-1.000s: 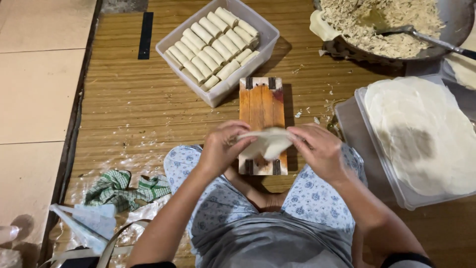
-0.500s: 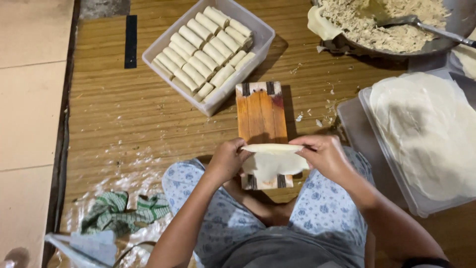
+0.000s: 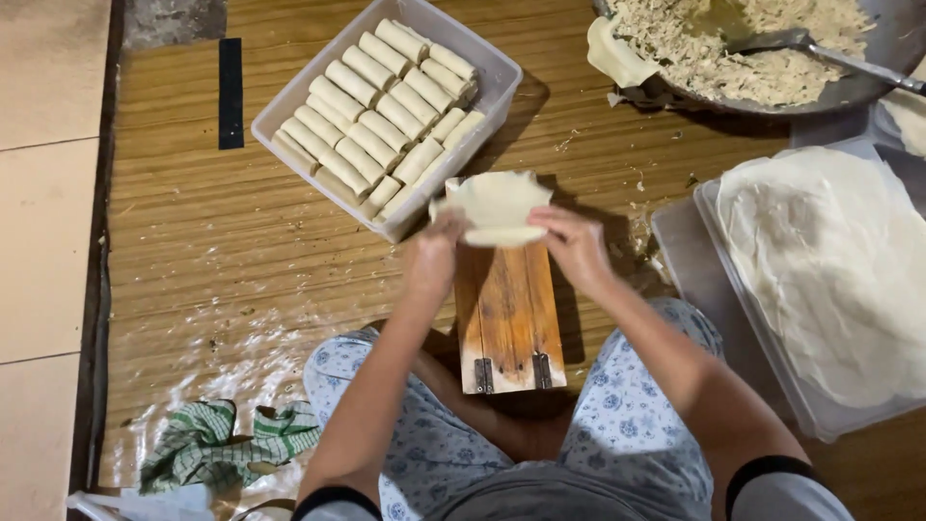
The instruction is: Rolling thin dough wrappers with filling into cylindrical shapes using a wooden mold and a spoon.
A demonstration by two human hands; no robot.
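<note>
1. Nearest the person, a green checked cloth (image 3: 227, 446) lies crumpled on the wooden floor (image 3: 193, 251), beside the knee of the flowered trousers.
2. A wooden board (image 3: 508, 318) with small metal hinges rests lengthways between the knees.
3. Over its far end, the left hand (image 3: 436, 253) and right hand (image 3: 575, 246) each pinch an edge of a wrapper sheet (image 3: 497, 205); both grips are closed on it. The sheet is pale cream, thin and floppy, with a ragged outline, its near edge curling under.
4. Just beyond, a clear tub (image 3: 487, 58) holds rows of finished rolls (image 3: 376, 111).
5. Right: a tray of stacked wrappers (image 3: 830, 270); farther off, a pan of shredded filling (image 3: 733, 48).
</note>
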